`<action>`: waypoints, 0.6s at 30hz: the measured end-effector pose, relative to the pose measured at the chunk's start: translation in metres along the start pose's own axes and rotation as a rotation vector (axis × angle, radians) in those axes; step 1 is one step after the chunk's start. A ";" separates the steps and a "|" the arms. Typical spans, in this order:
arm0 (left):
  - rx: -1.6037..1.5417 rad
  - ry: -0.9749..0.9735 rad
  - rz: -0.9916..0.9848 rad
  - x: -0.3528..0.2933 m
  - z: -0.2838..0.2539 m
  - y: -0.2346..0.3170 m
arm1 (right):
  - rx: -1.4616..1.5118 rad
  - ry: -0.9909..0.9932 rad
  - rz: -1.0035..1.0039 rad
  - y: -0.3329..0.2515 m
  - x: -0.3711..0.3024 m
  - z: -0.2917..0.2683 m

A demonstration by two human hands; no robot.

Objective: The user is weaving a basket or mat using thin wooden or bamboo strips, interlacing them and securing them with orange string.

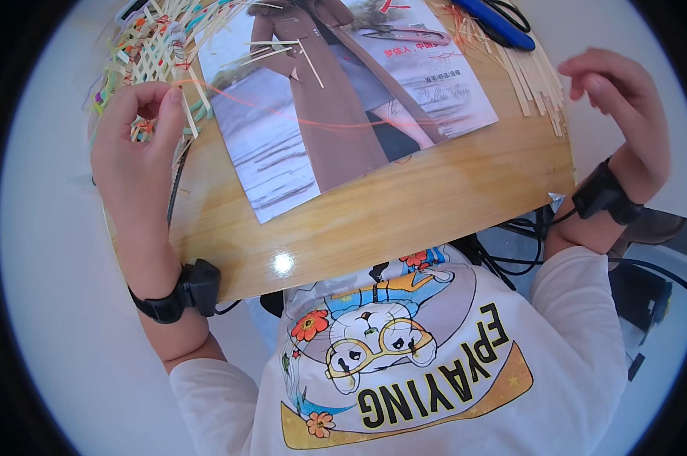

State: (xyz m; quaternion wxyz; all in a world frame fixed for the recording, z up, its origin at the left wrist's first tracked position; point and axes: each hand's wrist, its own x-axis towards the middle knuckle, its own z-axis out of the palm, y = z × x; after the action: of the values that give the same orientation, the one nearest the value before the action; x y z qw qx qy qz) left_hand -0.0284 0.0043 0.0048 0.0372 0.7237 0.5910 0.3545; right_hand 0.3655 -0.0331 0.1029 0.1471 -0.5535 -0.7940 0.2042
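Note:
My left hand (pixel 142 133) is raised over the table's left side, thumb and forefinger pinched on an orange thread (pixel 313 121). The thread curves rightward over a magazine page (pixel 282 163) with a printed figure in a long brown coat. Over the table's right edge, my right hand (pixel 620 95) has its fingers curled in; whatever lies between them is too small to make out. Beyond my left hand is a pile of woven pale strips (pixel 150 64) tied with coloured threads. A few joined thin strips (pixel 301 57) rest on the page, left of small metal thread snips (pixel 408 36).
Loose pale strips (pixel 537 83) lie at the table's far right, beside a blue-handled tool (pixel 499 26). The wooden table (pixel 343 228) has a curving near edge close to my body. Black cables (pixel 510 258) hang below its right side, and each wrist wears a black strapped device (pixel 605 196).

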 end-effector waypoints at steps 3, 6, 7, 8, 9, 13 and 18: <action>-0.019 -0.014 0.028 0.001 -0.001 -0.001 | 0.094 -0.007 -0.128 0.006 0.015 0.026; -0.051 0.018 0.038 0.001 0.000 -0.002 | -0.152 0.028 -0.260 0.017 0.021 0.039; -0.039 0.004 0.033 0.000 0.000 -0.003 | -0.151 0.029 -0.256 0.023 0.023 0.037; -0.027 -0.010 0.026 -0.001 0.000 -0.003 | -0.175 0.046 -0.100 0.029 0.026 0.031; -0.027 -0.013 0.026 -0.001 0.000 -0.003 | -0.198 0.061 0.057 0.035 0.026 0.026; -0.047 -0.010 0.028 -0.002 -0.001 -0.004 | -0.499 0.243 0.399 0.058 0.015 0.011; -0.085 0.019 0.056 -0.002 0.000 0.000 | -0.335 0.238 0.449 0.056 0.001 0.004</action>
State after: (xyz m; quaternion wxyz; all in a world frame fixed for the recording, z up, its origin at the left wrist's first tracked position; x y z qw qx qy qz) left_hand -0.0285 0.0027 0.0043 0.0523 0.7342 0.5552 0.3872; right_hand 0.4091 -0.0161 0.0717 0.0969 -0.7516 -0.6518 0.0314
